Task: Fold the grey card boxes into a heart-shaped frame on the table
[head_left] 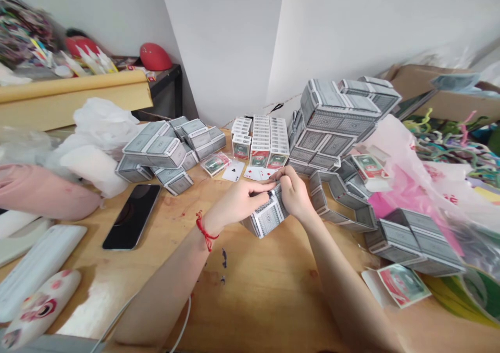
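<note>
Between my hands is a small block folded from grey patterned playing cards (267,218), tilted above the wooden table. My left hand (247,199) closes on its left and top side, a red string bracelet on the wrist. My right hand (294,192) is wrapped round its right end, with the fingertips of both hands meeting near the top. The fingers hide part of the block. Just beyond lie loose face-up cards (233,171) and red-diamond cards (260,173). A card box (215,163) rests beside them.
Folded-card blocks are piled at left (154,145) and stacked tall at right (336,113). Rows of card boxes (269,139) stand at the back. An open card frame (344,202), an opened card box (404,284), a phone (132,216) and a white cable (186,316) lie around.
</note>
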A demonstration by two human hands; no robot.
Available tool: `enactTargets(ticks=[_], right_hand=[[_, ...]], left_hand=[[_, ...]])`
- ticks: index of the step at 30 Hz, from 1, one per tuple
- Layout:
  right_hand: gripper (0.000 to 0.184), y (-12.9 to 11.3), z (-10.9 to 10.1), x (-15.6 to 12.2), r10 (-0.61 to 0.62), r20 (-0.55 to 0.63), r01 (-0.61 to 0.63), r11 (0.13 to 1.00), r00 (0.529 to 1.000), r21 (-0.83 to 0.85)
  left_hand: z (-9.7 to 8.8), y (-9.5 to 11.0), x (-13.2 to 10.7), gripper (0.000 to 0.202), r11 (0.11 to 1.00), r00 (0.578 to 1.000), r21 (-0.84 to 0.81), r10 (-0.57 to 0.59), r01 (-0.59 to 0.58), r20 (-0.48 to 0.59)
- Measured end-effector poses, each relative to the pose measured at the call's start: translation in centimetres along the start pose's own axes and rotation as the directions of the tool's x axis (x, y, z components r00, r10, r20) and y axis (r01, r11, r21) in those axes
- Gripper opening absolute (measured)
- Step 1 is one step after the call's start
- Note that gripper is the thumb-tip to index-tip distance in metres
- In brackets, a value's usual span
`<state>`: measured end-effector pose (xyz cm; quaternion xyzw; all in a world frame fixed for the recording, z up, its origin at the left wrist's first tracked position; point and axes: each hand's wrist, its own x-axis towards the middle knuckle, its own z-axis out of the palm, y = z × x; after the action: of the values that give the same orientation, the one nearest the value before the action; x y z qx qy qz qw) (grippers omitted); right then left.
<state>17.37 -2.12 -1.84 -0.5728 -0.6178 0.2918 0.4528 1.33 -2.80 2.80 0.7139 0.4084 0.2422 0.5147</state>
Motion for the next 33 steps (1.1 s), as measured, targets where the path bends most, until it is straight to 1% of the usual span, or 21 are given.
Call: enactTargets(ticks=[6, 11, 16, 19, 21, 24, 27, 30, 33], right_hand=[[0.014, 0.1, 0.0, 0.1, -0.007, -0.014, 0.007, 1.000, 1.000, -0.007], [0.014, 0.2, 0.0, 0.1, 0.001, -0.019, -0.001, 1.000, 1.000, -0.008], [0.017, 0.1, 0.2, 0.1, 0.040, -0.054, -0.040, 0.999, 0.998, -0.001], [0.020, 0.0, 0.4, 0.0, 0.057, -0.101, -0.058, 0.998, 0.993, 0.002], [0.022, 0.0, 0.5, 0.0, 0.056, -0.156, -0.056, 0.998, 0.986, 0.005], [0.023, 0.0, 0.8, -0.3, 0.052, -0.250, -0.048, 0.999, 0.967, 0.024], [0.025, 0.5, 1.2, -0.9, 0.089, -0.296, -0.068, 0.994, 0.951, 0.080], [0.031, 1.3, 1.7, -1.9, 0.118, -0.297, -0.080, 0.987, 0.947, 0.136], [0.036, 2.2, 2.3, -3.1, 0.103, -0.281, -0.060, 0.985, 0.954, 0.159]], left_hand=[[0.0, 0.1, 0.1, 0.036, 0.999, 1.000, -0.029, -0.028, 0.028, 0.011], [0.2, 0.0, 0.1, 0.035, 0.999, 0.999, -0.037, -0.030, 0.029, -0.015], [0.6, -0.1, 0.0, 0.033, 1.000, 0.998, -0.009, 0.013, -0.014, -0.066], [0.9, -0.2, 0.0, 0.033, 0.996, 0.991, 0.061, 0.064, -0.058, -0.118], [1.1, -0.4, 0.0, 0.033, 0.989, 0.980, 0.119, 0.108, -0.089, -0.165], [1.4, -1.2, 0.3, 0.032, 0.977, 0.957, 0.191, 0.140, -0.092, -0.255], [1.9, -2.5, 0.3, 0.030, 0.976, 0.927, 0.199, 0.151, -0.086, -0.343], [2.4, -3.6, -0.1, 0.028, 0.976, 0.919, 0.204, 0.152, -0.081, -0.363], [2.9, -4.6, -0.9, 0.027, 0.962, 0.926, 0.261, 0.173, -0.086, -0.336]])
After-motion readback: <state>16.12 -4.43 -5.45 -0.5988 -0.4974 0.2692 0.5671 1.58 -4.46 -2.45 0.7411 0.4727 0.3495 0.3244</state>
